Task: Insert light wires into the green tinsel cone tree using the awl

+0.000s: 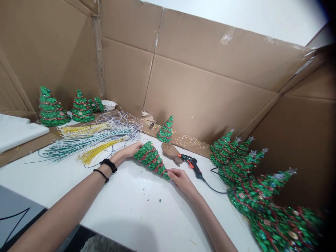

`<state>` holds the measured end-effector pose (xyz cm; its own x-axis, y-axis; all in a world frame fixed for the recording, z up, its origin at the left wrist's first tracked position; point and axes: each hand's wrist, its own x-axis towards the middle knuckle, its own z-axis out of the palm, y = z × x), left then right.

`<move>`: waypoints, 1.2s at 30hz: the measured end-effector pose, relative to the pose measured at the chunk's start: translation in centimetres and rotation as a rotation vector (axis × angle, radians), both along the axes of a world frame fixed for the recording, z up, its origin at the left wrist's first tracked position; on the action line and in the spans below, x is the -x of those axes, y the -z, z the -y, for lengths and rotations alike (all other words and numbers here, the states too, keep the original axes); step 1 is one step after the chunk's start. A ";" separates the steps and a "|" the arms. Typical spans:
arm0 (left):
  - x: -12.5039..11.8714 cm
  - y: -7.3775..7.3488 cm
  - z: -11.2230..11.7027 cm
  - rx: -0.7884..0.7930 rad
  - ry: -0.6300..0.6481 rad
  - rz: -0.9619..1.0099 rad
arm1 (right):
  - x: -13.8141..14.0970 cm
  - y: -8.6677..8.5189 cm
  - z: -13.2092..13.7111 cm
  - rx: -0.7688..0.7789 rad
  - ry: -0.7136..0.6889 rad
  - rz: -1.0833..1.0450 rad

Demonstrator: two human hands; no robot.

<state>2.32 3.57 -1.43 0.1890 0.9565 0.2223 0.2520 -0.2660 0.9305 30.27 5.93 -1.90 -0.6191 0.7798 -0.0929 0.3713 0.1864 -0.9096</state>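
Observation:
Both my hands hold a small green sequin Christmas tree [151, 159] with red garland, tilted on its side above the white table [131, 203]. My left hand [130, 150] grips its wide base, fingers wrapped around. My right hand [180, 178] pinches its narrow tip. Black bands sit on my left wrist. A black and orange glue gun [193, 164] lies just right of the tree, beside a brown wood piece [172, 153].
Another small tree [166, 130] stands behind. A pile of finished trees [252, 185] fills the right side. Three more trees [52, 108] and a white bowl [109, 104] stand at the back left. Bundles of yellow and green-white wires [89, 140] lie left. Cardboard walls [204, 87] surround the table.

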 end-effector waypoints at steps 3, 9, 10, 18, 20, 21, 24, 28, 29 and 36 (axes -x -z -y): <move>0.0 0.0 0.0 -0.004 -0.006 -0.012 | 0.1 -0.2 0.1 0.011 0.018 -0.008; -0.4 0.1 0.0 0.039 -0.026 0.010 | 0.2 -0.2 0.0 -0.002 0.021 -0.028; -0.5 0.1 0.0 0.045 -0.025 0.007 | 0.2 -0.1 -0.1 -0.012 0.021 -0.033; -0.5 0.2 0.0 0.059 -0.024 0.004 | 0.3 0.4 -0.6 -0.018 0.032 -0.058; -0.6 0.2 0.1 0.076 -0.036 0.018 | 0.3 0.4 -0.7 -0.005 0.041 -0.060; -0.6 0.2 0.1 0.081 -0.045 0.029 | 0.4 0.4 -0.7 0.001 0.042 -0.060; -0.7 0.2 0.1 0.083 -0.066 0.058 | 0.4 0.5 -0.8 0.014 0.039 -0.064; -0.8 0.3 0.0 0.076 -0.060 0.091 | 0.4 0.6 -0.9 0.019 0.037 -0.082; -0.8 0.3 0.0 0.077 -0.060 0.101 | 0.4 0.7 -1.0 0.018 0.037 -0.085; -1.0 0.5 -0.1 0.117 -0.073 0.164 | 0.3 1.3 -1.4 -0.016 0.050 -0.083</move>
<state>3.31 3.62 -1.91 0.0891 0.9874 0.1308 0.1090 -0.1402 0.9841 30.01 7.32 -3.19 -0.5844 0.8109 -0.0306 0.3040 0.1838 -0.9348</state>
